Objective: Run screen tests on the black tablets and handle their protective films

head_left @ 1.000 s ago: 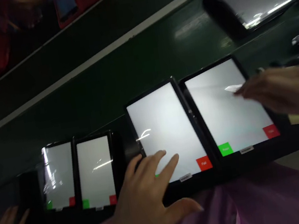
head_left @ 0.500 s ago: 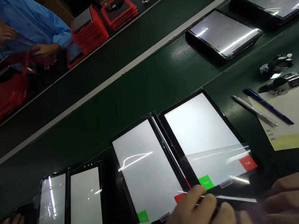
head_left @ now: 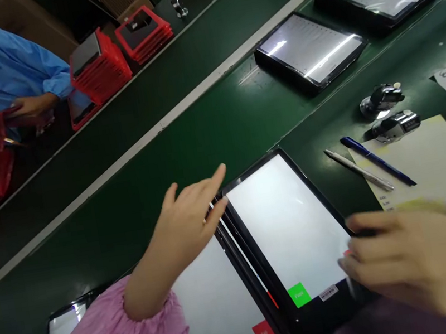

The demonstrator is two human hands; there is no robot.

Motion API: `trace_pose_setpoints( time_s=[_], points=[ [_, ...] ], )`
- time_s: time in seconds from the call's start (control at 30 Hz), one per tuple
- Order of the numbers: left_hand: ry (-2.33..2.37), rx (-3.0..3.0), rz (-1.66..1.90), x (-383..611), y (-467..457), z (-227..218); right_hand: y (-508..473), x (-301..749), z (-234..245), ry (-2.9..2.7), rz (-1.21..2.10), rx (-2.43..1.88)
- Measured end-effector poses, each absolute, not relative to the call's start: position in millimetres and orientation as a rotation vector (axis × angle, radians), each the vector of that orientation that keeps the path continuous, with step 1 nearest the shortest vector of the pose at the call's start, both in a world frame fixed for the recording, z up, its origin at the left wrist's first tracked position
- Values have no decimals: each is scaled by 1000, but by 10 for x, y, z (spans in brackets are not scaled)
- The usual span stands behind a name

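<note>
A tablet [head_left: 284, 219] with a lit white screen and a green Pass square lies before me. My left hand [head_left: 195, 216] is open with fingers spread, above the top left corner of this tablet and the edge of its neighbour. My right hand [head_left: 415, 255], slightly blurred, has its fingers bent over the right edge and lower right corner of the same tablet, partly covering the red square. A second tablet [head_left: 219, 303], also with a white screen, lies directly to the left, partly under my left forearm.
Two pens [head_left: 377, 162] lie by a yellowish paper [head_left: 426, 168], with metal clamp-like pieces [head_left: 396, 125] at its top edge. Farther back are two tablets [head_left: 314, 51]. Across the bench, a person in blue [head_left: 10, 54] handles red-framed pieces beside red stacks [head_left: 99, 68]. Another tablet [head_left: 65, 330] shows at lower left.
My left hand has moved up from the tablet's lower edge to its top left corner. A clear film over the screen's lower part is out of sight. My right hand has come onto the tablet's edge.
</note>
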State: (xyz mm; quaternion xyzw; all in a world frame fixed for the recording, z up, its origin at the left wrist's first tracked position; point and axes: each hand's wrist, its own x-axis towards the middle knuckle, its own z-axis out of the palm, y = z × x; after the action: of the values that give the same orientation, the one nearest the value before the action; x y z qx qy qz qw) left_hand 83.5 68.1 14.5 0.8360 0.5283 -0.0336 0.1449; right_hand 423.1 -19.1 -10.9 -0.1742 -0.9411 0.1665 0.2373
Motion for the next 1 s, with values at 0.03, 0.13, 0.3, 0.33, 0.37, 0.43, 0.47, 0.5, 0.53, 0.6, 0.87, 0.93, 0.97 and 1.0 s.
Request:
trace_pose_setpoints(
  time_s=[0.03, 0.13, 0.3, 0.33, 0.37, 0.43, 0.47, 0.5, 0.53, 0.6, 0.87, 0.93, 0.97, 1.0],
  points=[
    [1643, 2313, -149, 783, 703, 143, -28, 4156, -122, -2595, 485, -413],
    [1841, 1897, -202, 570, 679, 180, 617, 3949, -201, -2415, 607, -394],
    [1835, 1658, -8, 393, 437, 156, 1422, 3778, -190, -1879, 923, -885],
    [1871, 1685, 38, 395, 398, 135, 1471, 3772, -141, -1821, 929, -950],
    [1904, 1707, 65, 401, 372, 116, 1486, 3774, -85, -1796, 931, -983],
    [1920, 1716, 42, 411, 356, 93, 1437, 3791, 15, -1779, 924, -996],
    [1911, 1712, 8, 412, 359, 89, 1389, 3803, 51, -1778, 918, -992],
    [1897, 1711, -24, 412, 362, 89, 1335, 3815, 74, -1778, 913, -992],
    [1887, 1723, -38, 414, 360, 90, 1280, 3828, 84, -1778, 906, -989],
    [1884, 1803, 27, 432, 335, 91, 1178, 3852, 70, -1788, 894, -972],
    [1638, 2188, 121, 740, 401, 99, 855, 3990, -84, -1779, 832, -877],
    [1650, 2174, 49, 846, 538, 91, 766, 4030, -82, -1731, 770, -875],
    [1664, 2165, 22, 898, 610, 79, 725, 4045, -73, -1706, 725, -874],
    [1675, 2157, -1, 948, 681, 62, 686, 4055, -61, -1687, 678, -874]
  ],
)
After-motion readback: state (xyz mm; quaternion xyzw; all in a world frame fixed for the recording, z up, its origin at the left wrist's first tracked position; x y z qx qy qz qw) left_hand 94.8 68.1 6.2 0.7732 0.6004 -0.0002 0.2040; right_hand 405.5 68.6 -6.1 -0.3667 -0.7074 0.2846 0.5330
